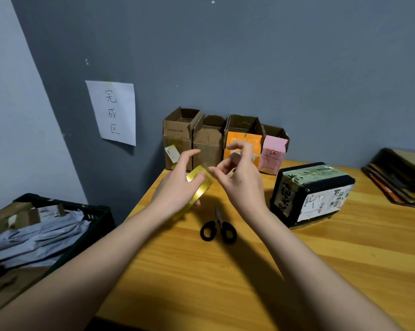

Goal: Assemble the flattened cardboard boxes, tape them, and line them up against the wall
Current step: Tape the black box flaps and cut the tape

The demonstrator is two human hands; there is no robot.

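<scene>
The tape roll point(200, 187), yellow and glossy, is held above the wooden table point(225, 271), gripped by the left hand point(178, 185) with the fingers curled around its rim. The right hand point(242, 177) is just beside the roll on its right; its fingertips point(235, 145) are raised and pinched, apparently on a clear strip of tape, though the strip itself is hard to make out. Directly below the grip, black-handled scissors point(218, 229) lie flat on the table. Right of the grip, a black box point(311, 192) with labels lies on its side. Beyond the hands, four assembled boxes point(225, 139) stand in a row against the grey wall point(249, 56), open tops upward. Far right, flattened cardboard point(400, 177) is stacked. Left of the grip, a paper sign point(112, 112) hangs on the wall, with a black crate point(99, 218) below.
</scene>
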